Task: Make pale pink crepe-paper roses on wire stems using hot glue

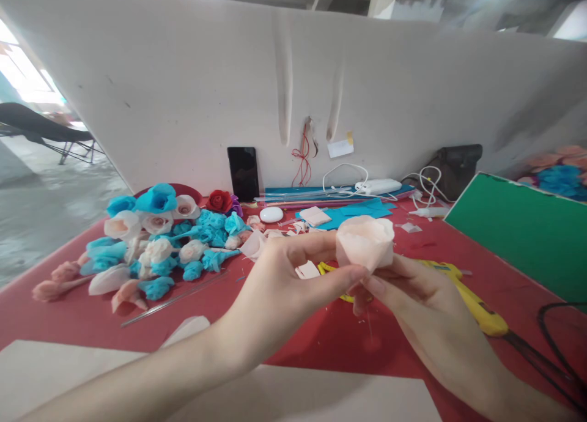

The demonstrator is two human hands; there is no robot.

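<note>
Pale pink paper flower (365, 241) is above the red table (330, 345); left hand (287, 281) and right hand (424, 303) pinch its base with fingertips. Light, even pressure should, I think, protect the petals.

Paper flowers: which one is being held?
The pale peach cup-shaped flower, raised between the left hand and right hand; the others, like the red rose and blue flowers, are unheld.
</note>
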